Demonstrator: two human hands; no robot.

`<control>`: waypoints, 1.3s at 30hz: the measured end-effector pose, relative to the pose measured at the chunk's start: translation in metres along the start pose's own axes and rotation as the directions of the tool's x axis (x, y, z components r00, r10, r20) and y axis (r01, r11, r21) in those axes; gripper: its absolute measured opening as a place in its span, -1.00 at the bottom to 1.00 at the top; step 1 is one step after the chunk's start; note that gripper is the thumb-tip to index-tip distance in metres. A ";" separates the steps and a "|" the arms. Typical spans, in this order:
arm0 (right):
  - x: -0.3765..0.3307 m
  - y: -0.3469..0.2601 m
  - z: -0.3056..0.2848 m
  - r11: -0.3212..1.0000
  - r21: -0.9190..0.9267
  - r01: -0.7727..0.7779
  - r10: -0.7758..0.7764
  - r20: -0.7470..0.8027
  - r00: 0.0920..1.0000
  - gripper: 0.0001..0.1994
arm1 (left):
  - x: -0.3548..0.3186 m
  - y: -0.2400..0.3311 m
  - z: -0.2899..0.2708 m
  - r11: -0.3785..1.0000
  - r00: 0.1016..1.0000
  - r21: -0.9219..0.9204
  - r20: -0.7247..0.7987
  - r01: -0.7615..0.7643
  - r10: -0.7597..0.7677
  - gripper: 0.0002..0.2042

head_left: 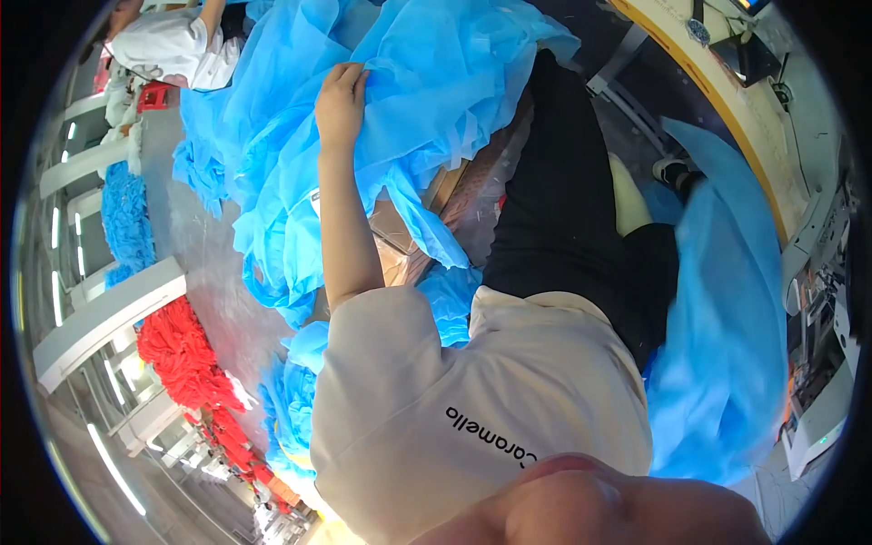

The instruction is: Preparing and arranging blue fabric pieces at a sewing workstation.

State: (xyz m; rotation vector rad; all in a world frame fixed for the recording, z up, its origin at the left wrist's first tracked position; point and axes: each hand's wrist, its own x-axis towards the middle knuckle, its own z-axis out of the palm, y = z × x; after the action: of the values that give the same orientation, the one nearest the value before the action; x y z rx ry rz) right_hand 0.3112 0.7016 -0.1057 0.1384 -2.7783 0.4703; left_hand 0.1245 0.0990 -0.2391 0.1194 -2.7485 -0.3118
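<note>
My left hand (341,104) reaches out over a big heap of thin, light blue fabric (436,54). Its fingers are bent and closed on a fold of that fabric near the heap's upper middle. Loose strips and edges of the heap hang down around a cardboard box (392,243), which is partly covered. To my right, another blue sheet (718,345) drapes down beside my leg from near the worktable. My right hand does not show in this view.
A pale worktable (745,109) with a yellow edge curves along the right, with machine parts on it. Piles of blue fabric (127,218) and red fabric (182,354) lie at left. A person in white (177,45) is at the far left, near a red stool (154,96).
</note>
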 end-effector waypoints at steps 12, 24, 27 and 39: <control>0.153 -0.206 0.153 0.678 0.376 0.632 -0.712 0.124 0.691 -0.30 | -0.048 0.066 0.038 0.970 0.988 -0.233 -0.153 -0.072 0.037 -0.79; 0.323 -0.021 0.379 0.852 0.004 0.523 -0.459 0.487 0.743 -0.54 | -0.296 -0.039 -0.021 0.929 0.931 0.107 0.048 0.355 -0.362 -0.90; 0.245 -0.150 0.317 0.798 0.003 0.603 -0.557 0.388 0.735 -0.46 | -0.317 -0.041 -0.025 0.859 0.858 -0.020 -0.034 0.512 -0.512 -0.72; 0.120 -0.196 0.338 0.452 0.448 0.771 -0.872 0.405 0.275 -0.66 | -0.227 0.071 0.011 0.928 0.951 -0.315 0.290 0.200 -0.107 -0.67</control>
State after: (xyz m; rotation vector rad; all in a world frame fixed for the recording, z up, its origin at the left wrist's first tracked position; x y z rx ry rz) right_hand 0.1271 0.3984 -0.3088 2.0206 -2.6144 0.3755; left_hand 0.3280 0.1982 -0.3128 0.2170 -2.9021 -0.9055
